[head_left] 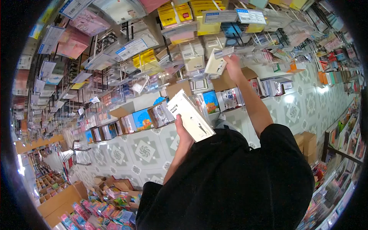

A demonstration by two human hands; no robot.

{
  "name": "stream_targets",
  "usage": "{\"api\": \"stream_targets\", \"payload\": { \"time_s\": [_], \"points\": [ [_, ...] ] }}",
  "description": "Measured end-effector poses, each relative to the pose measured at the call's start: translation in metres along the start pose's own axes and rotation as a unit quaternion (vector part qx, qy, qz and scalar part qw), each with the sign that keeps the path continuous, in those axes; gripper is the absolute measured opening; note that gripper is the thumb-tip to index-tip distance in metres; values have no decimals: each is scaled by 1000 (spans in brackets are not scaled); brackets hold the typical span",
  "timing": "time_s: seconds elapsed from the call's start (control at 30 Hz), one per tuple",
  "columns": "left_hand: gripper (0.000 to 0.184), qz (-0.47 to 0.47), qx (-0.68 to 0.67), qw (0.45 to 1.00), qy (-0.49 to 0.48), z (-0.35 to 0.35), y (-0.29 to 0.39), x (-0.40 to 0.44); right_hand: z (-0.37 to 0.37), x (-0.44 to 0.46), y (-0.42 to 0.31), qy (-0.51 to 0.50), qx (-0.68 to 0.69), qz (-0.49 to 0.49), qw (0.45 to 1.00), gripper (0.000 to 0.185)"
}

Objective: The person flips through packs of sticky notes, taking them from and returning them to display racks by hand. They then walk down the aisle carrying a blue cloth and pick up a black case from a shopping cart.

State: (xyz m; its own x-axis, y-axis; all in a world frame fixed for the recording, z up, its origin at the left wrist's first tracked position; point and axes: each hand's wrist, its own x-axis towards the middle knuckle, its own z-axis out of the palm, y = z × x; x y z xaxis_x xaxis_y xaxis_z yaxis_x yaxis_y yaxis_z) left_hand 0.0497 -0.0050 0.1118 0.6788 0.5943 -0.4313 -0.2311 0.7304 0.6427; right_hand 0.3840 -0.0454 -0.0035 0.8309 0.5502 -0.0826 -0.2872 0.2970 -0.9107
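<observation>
My left hand point(184, 134) is closed round a stack of cream sticky memo pads point(193, 122) in clear packaging, held in front of my chest. The top pad carries the printed words "STICKY MEMO" and a small dark figure. Up at the display rack, my right hand point(232, 68) is closed at the edge of another cream sticky memo pad point(214, 64), which hangs tilted beside a clear label holder point(224, 52). Its fingertips are partly hidden. More cream pads point(194, 63) hang on a hook just left of it.
Hooks with yellow packs point(174, 14) and price labels point(251, 16) jut out above. Open cardboard boxes point(157, 115) of packaged goods line the tiled floor point(143, 151) below the rack. A carton of colourful packs point(57, 205) stands lower left; shelves point(345, 138) stand at right.
</observation>
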Motion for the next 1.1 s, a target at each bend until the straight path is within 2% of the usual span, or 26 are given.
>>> {"api": "stream_targets", "payload": {
  "time_s": [0.17,0.27,0.37,0.7,0.9,0.97,1.1],
  "points": [
    [70,15,4,999,-35,-7,-3,10,4,0,-4,-3,28,-37,999,26],
    [63,27,-35,999,-5,1,1,14,3,7,5,10,47,-66,997,28],
    [62,35,-8,999,-12,1,5,17,9,9,3,17,37,-100,994,27],
    [63,3,-12,1000,17,-12,2,26,9,11,12,50,47,-87,994,32],
    [66,-26,-20,999,20,-17,2,30,19,9,12,87,44,-117,988,30],
    [67,-31,-17,998,42,-20,1,32,33,4,3,126,97,-87,983,29],
    [68,-46,1,998,49,-24,4,30,30,13,19,121,177,-76,974,26]
  ]
}}
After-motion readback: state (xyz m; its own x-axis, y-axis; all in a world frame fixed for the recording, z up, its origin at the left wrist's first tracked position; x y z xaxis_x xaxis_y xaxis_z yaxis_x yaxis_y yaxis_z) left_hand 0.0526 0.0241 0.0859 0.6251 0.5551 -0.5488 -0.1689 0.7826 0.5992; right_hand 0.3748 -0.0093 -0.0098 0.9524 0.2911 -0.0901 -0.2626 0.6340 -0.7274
